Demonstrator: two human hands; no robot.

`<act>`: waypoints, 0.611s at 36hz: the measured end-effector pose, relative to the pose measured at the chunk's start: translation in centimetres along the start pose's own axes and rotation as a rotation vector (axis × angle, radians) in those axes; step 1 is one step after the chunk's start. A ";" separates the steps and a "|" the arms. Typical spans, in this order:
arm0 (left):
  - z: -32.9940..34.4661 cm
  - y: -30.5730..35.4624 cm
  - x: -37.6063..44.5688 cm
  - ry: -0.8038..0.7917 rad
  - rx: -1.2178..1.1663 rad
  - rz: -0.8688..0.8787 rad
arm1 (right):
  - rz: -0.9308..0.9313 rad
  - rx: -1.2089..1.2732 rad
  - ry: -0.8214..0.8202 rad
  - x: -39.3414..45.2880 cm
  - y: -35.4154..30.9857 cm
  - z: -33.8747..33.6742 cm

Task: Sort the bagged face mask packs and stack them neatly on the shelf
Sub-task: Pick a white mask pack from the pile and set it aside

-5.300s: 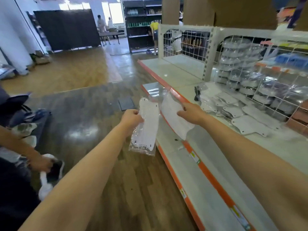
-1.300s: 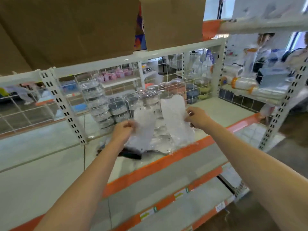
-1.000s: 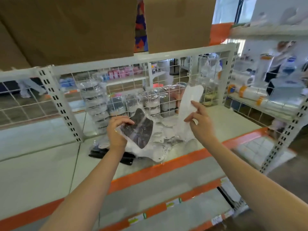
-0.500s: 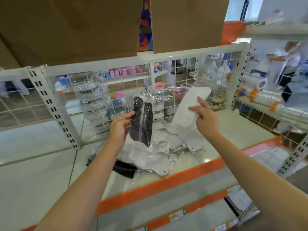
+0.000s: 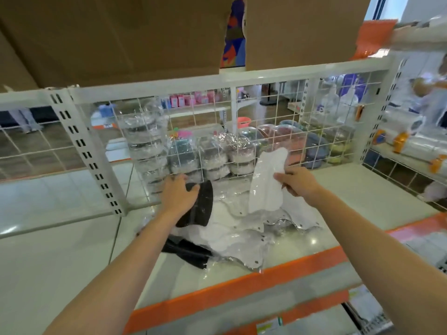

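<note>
My left hand point(image 5: 177, 194) grips a bagged black mask pack point(image 5: 200, 209) and holds it low over the shelf point(image 5: 302, 259), close to the wire back panel. My right hand point(image 5: 298, 183) pinches a bagged white mask pack point(image 5: 266, 180) and holds it upright above the pile. A loose pile of bagged white mask packs point(image 5: 242, 235) lies on the shelf under both hands. Another black mask pack point(image 5: 188, 253) lies at the pile's front left edge.
A white wire grid panel point(image 5: 242, 131) closes the back of the shelf, with wrapped round containers point(image 5: 217, 155) stacked behind it. A slotted upright post point(image 5: 82, 151) stands at the left. Cardboard boxes point(image 5: 121, 35) sit on the shelf above. The orange shelf lip point(image 5: 242, 284) runs along the front.
My left hand has lowered the black pack from upright down toward the shelf at the back left. My right hand still holds the white pack upright, slightly lower.
</note>
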State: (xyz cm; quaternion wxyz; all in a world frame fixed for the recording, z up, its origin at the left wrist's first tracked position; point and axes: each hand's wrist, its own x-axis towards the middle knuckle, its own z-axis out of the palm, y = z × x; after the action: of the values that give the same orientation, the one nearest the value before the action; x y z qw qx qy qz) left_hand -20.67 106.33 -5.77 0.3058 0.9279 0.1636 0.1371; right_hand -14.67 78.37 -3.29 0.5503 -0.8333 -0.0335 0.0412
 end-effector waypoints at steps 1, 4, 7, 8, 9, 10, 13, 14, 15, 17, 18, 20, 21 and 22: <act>-0.1 1.0 -0.1 -0.007 -0.095 0.016 | 0.000 0.045 -0.085 0.3 -0.4 0.4; -0.2 4.1 -0.6 -0.251 -0.514 -0.121 | -0.029 0.178 -0.343 0.6 -1.8 1.7; 0.0 5.9 -0.8 -0.550 -0.821 -0.227 | -0.032 0.280 -0.482 0.6 -2.6 2.6; 0.3 6.2 -0.9 -0.564 -0.877 -0.223 | -0.019 0.278 -0.496 0.7 -2.6 2.9; 0.5 6.5 -1.0 -0.520 -0.892 -0.229 | 0.003 0.258 -0.498 0.8 -2.7 3.1; 0.7 6.4 -1.0 -0.440 -0.893 -0.256 | 0.024 0.221 -0.488 1.1 -2.6 3.4; 0.9 5.4 -0.9 -0.284 -0.893 -0.344 | 0.080 0.080 -0.401 2.5 -1.4 4.0; 0.7 5.0 -1.0 -0.266 -0.877 -0.366 | 0.077 0.001 -0.370 3.0 -0.7 4.1; 0.4 4.4 -1.1 -0.252 -0.845 -0.383 | 0.065 -0.121 -0.352 3.6 0.2 4.3; -0.3 3.3 -1.3 -0.202 -0.766 -0.425 | -0.008 -0.432 -0.337 4.7 1.7 4.9; -0.7 2.6 -1.4 -0.173 -0.738 -0.458 | -0.059 -0.567 -0.330 5.1 2.3 5.1; -1.6 1.5 -1.7 -0.136 -0.713 -0.510 | -0.152 -0.739 -0.339 5.5 2.7 5.9; -1.9 1.1 -1.9 -0.130 -0.706 -0.529 | -0.187 -0.784 -0.347 5.8 2.8 6.4; -2.2 0.8 -2.1 -0.130 -0.702 -0.548 | -0.218 -0.804 -0.340 5.9 2.9 6.9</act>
State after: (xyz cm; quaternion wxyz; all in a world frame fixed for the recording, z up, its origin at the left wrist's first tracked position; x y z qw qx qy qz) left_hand -23.17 106.08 -3.84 0.6366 0.6972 0.3273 0.0395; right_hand -9.47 84.09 -8.86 0.1704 -0.9540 -0.2243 0.1029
